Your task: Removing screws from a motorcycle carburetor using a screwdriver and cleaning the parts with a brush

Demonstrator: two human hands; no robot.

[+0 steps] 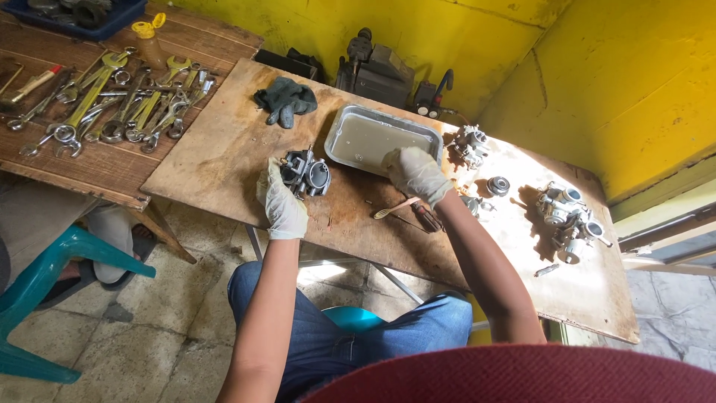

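Nearest to us we see a red cloth edge (522, 377) and blue-jeaned knees, with a teal plastic chair (45, 283) off to the left on the tiled floor. Our two forearms reach up onto a worn plywood board (224, 164). Our left hand (282, 200), gloved in white, is curled against the near side of a dark carburetor (306, 173) that sits on the board, fingers touching its body. Our right hand (415, 173), also gloved, is loosely closed at the near right corner of a metal tray (339, 123); whether it pinches something small we cannot tell. Just below that hand lie a pale strip (395, 207) and a dark-handled screwdriver (426, 218), both untouched. The tray holds a cloudy, pale liquid and stands between the two hands, slightly beyond them. To the right, in sunlight, more carburetor parts (567, 216) are scattered, well apart from the hands. Farther left a dark rag (285, 101) lies crumpled on the board, and beyond it a row of wrenches (119, 104) covers a slatted table, under a yellow wall (597, 67)
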